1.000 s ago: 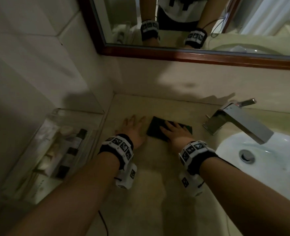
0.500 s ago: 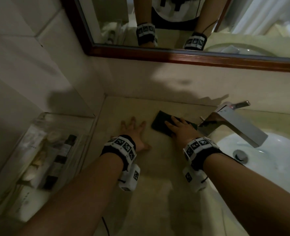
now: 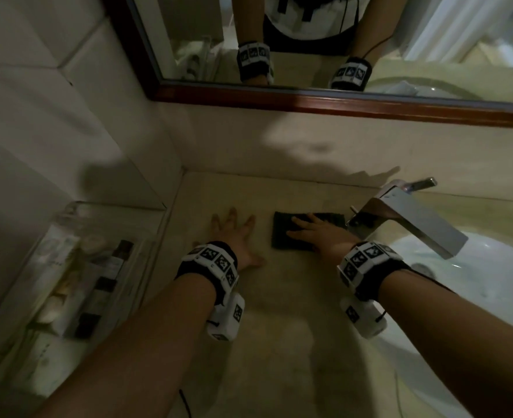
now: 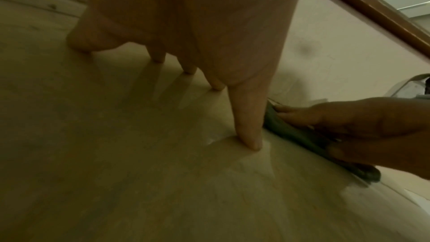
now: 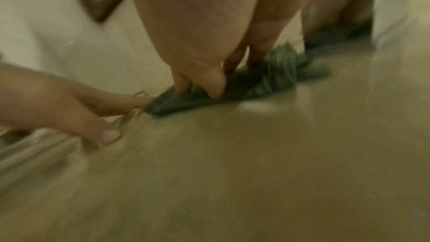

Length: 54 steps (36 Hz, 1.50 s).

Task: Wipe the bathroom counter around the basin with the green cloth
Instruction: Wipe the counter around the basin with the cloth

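Since a second ago, right hand (image 3: 315,233) has slid the cloth (image 3: 282,236) toward the tap (image 3: 406,215), fingers flat on it; left hand (image 3: 237,233) rests open on the counter (image 3: 279,312). Knuckles could knock the tap.

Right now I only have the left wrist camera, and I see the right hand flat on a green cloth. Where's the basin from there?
Observer: The basin lies to the right of the right hand, and nearer the person.
Operator: Is anything standing between the cloth and the basin?
Observer: Yes, a chrome tap stands just right of the green cloth, and its spout reaches out over the basin.
Operator: And what's out past the left hand?
Observer: A clear tray of toiletries sits beyond the counter's left edge, to the left of the left hand.
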Each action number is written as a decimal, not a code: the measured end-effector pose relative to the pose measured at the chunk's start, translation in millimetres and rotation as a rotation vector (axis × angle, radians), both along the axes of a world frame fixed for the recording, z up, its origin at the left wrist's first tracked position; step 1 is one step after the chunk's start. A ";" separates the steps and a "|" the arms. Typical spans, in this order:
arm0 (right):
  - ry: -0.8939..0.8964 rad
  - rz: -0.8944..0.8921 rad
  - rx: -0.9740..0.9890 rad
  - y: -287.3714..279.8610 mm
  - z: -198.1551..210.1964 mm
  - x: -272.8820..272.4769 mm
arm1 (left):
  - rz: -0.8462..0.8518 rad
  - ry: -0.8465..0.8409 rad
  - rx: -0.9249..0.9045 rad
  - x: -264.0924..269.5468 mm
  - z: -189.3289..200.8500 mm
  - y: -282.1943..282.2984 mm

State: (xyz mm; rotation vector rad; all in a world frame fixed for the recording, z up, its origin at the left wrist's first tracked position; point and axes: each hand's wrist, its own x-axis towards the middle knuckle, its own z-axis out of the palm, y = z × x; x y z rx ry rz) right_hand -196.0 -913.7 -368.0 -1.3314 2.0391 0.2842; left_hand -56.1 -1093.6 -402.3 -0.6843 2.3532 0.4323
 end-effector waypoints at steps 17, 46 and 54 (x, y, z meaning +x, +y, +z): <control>0.141 -0.487 -0.120 -17.4 -26.0 31.2 | 0.008 0.027 -0.046 -11.7 -7.2 -3.5; 0.188 -0.525 -0.184 -18.1 -27.2 6.9 | 0.086 0.064 0.043 -8.3 -0.7 -2.7; 0.172 -0.563 -0.177 -39.2 -19.9 -23.1 | 0.084 0.059 0.055 -7.8 5.5 -1.2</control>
